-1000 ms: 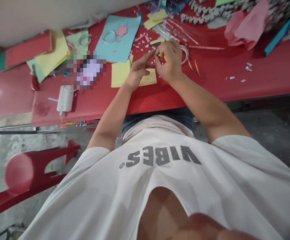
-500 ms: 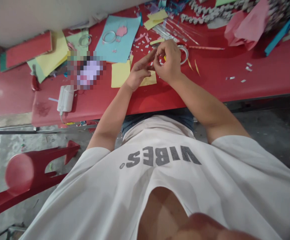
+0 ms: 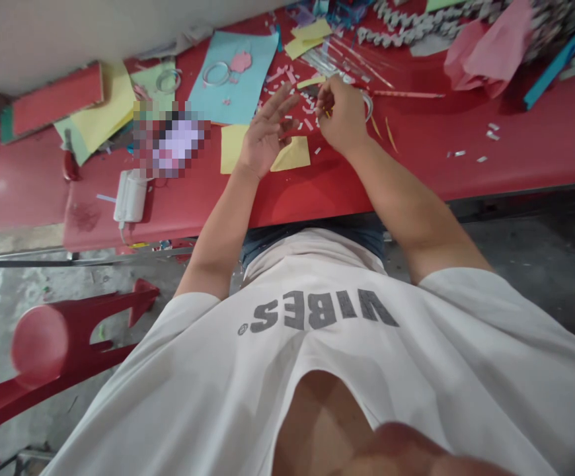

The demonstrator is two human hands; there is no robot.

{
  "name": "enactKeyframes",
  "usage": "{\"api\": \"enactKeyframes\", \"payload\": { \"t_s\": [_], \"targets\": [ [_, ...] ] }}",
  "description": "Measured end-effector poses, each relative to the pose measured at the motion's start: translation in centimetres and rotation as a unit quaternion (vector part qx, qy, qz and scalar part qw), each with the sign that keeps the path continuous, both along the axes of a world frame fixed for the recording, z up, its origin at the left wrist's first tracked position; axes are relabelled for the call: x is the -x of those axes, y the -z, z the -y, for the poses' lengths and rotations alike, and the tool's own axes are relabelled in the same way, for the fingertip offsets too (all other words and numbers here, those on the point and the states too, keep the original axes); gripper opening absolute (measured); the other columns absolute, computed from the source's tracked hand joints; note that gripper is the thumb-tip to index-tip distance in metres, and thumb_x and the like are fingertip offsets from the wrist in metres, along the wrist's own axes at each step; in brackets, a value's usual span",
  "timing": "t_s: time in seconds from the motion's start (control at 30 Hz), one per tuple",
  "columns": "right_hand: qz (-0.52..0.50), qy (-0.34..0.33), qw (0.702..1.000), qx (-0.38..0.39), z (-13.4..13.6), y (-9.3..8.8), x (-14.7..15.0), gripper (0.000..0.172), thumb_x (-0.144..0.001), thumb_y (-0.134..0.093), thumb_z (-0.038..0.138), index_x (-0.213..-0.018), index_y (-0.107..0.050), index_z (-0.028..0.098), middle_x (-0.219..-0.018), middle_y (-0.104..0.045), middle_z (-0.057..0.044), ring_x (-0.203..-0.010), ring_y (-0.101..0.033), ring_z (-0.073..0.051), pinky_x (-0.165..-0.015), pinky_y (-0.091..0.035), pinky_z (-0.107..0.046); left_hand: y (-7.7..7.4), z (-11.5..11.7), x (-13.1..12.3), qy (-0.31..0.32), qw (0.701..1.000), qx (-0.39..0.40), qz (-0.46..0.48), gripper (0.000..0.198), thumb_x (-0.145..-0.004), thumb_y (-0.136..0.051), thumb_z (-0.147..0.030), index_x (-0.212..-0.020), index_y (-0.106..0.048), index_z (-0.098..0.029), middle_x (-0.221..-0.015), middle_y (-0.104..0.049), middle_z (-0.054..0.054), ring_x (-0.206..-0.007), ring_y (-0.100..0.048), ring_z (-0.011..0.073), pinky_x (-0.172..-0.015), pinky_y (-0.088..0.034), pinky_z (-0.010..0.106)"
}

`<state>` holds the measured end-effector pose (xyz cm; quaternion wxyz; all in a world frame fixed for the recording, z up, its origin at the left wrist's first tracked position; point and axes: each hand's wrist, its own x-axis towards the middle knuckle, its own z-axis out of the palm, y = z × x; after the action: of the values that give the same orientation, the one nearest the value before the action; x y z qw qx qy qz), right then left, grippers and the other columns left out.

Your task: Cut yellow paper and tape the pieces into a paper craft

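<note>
My left hand (image 3: 264, 135) is raised over the red table, palm partly up, with its fingers spread and nothing in them. Under it lie pieces of yellow paper (image 3: 295, 153). To its right, my right hand (image 3: 345, 116) is curled with thumb and fingertips together; whatever is between them is too small to make out. A short yellow paper strip (image 3: 311, 82) lies just beyond its fingers. The white ring of a tape roll (image 3: 368, 106) shows partly behind this hand. Small pink and white paper scraps (image 3: 308, 123) are scattered between the two hands.
A blue sheet (image 3: 240, 79) with another tape roll (image 3: 216, 73) lies beyond my left hand. Further left are a white power bank (image 3: 130, 196) and red-handled pliers (image 3: 70, 164). A red pencil (image 3: 406, 94) and pink crumpled paper (image 3: 488, 53) lie to the right.
My hands have moved apart. The left hand has drawn left and its fingers have spread; the right hand has shifted slightly right and stays curled.
</note>
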<state>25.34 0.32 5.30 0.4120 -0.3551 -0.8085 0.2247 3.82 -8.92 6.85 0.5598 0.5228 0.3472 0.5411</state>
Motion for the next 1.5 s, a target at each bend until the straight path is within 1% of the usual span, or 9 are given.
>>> {"api": "enactKeyframes", "payload": {
  "t_s": [0.1, 0.2, 0.33, 0.57, 0.63, 0.73, 0.9, 1.17, 1.5],
  "targets": [
    [-0.044, 0.05, 0.997, -0.046, -1.2, 0.8, -0.2, 0.019, -0.084, -0.071, 0.026, -0.091, -0.054, 0.034, -0.083, -0.062, 0.003, -0.076, -0.05, -0.022, -0.076, -0.042, -0.043, -0.2, 0.2, -0.1, -0.006, 1.0, 0.005, 0.017, 0.068, -0.075, -0.064, -0.037, -0.142, -0.069, -0.043, -0.153, -0.066, -0.01, -0.123, -0.071, 0.0216, -0.077, -0.058, 0.03],
    [-0.073, 0.022, 0.995, -0.06, -1.6, 0.9, -0.2, 0.021, -0.081, -0.074, 0.03, -0.089, -0.055, 0.035, -0.075, -0.059, 0.006, -0.069, -0.047, -0.019, -0.07, -0.04, -0.04, -0.7, 0.7, -0.4, 0.025, 0.997, -0.005, 0.077, 0.068, -0.082, -0.048, -0.016, -0.145, -0.068, -0.029, -0.147, -0.068, -0.002, -0.113, -0.076, 0.0142, -0.077, -0.055, 0.022],
    [-0.072, -0.002, 0.996, -0.052, -1.5, 0.5, -0.5, 0.024, -0.077, -0.075, 0.033, -0.087, -0.053, 0.034, -0.069, -0.054, 0.007, -0.067, -0.043, -0.019, -0.066, -0.036, -0.04, -0.6, 0.5, -0.3, 0.057, 0.994, -0.011, 0.095, 0.062, -0.081, -0.058, -0.022, -0.14, -0.073, -0.032, -0.141, -0.073, -0.008, -0.108, -0.074, 0.0145, -0.074, -0.055, 0.02],
    [-0.15, -0.028, 0.988, 0.007, -1.2, -0.7, -0.6, 0.037, -0.081, -0.074, 0.049, -0.111, -0.053, 0.038, -0.112, -0.065, 0.003, -0.075, -0.052, -0.017, -0.064, -0.043, -0.037, -0.3, 0.2, 0.2, 0.049, 0.997, 0.012, 0.064, 0.069, -0.075, -0.056, -0.031, -0.143, -0.068, -0.034, -0.153, -0.066, -0.007, -0.126, -0.07, 0.0236, -0.081, -0.059, 0.032],
    [-0.148, -0.02, 0.989, -0.004, -0.8, -1.0, -0.4, 0.037, -0.083, -0.073, 0.05, -0.112, -0.052, 0.039, -0.103, -0.065, 0.004, -0.074, -0.051, -0.018, -0.066, -0.043, -0.037, -0.4, 0.3, 0.2, 0.041, 0.998, 0.021, 0.051, 0.069, -0.076, -0.055, -0.034, -0.143, -0.069, -0.035, -0.157, -0.064, -0.006, -0.132, -0.068, 0.0252, -0.082, -0.06, 0.033],
    [-0.111, -0.017, 0.993, -0.04, -0.1, -1.1, -0.4, 0.028, -0.088, -0.07, 0.041, -0.108, -0.051, 0.039, -0.079, -0.056, 0.006, -0.071, -0.049, -0.02, -0.068, -0.041, -0.039, -0.4, 0.4, 0.1, 0.019, 0.999, 0.023, 0.024, 0.069, -0.074, -0.057, -0.039, -0.142, -0.071, -0.034, -0.158, -0.064, -0.005, -0.135, -0.067, 0.0282, -0.082, -0.06, 0.034],
    [-0.045, -0.003, 0.997, -0.064, 0.1, -0.7, -0.7, 0.027, -0.084, -0.064, 0.02, -0.102, -0.051, 0.034, -0.069, -0.043, 0.005, -0.064, -0.037, -0.022, -0.066, -0.035, -0.038, -0.9, 0.8, -0.2, 0.033, 0.999, 0.026, 0.031, 0.069, -0.074, -0.053, -0.038, -0.14, -0.072, -0.035, -0.156, -0.065, -0.005, -0.133, -0.069, 0.0266, -0.079, -0.06, 0.031],
    [-0.061, -0.072, 0.994, -0.058, -1.0, -0.1, -1.0, 0.06, -0.071, -0.063, 0.007, -0.123, -0.052, 0.036, -0.108, -0.072, 0.003, -0.092, -0.065, -0.02, -0.078, -0.053, -0.037, -1.8, 1.7, -1.0, -0.02, 0.998, 0.051, 0.002, 0.073, -0.075, -0.049, -0.038, -0.145, -0.067, -0.031, -0.16, -0.062, -0.001, -0.14, -0.066, 0.0314, -0.088, -0.062, 0.035],
    [-0.025, -0.009, 0.984, -0.177, 1.6, -1.1, -0.1, 0.013, -0.097, -0.066, 0.021, -0.106, -0.061, 0.029, -0.098, -0.068, -0.002, -0.086, -0.065, -0.024, -0.081, -0.05, -0.042, -1.3, 1.0, -0.6, 0.06, 0.996, 0.056, 0.046, 0.073, -0.072, -0.052, -0.061, -0.134, -0.075, -0.031, -0.153, -0.068, -0.003, -0.154, -0.05, 0.0327, -0.092, -0.06, 0.039]
  ]
}}
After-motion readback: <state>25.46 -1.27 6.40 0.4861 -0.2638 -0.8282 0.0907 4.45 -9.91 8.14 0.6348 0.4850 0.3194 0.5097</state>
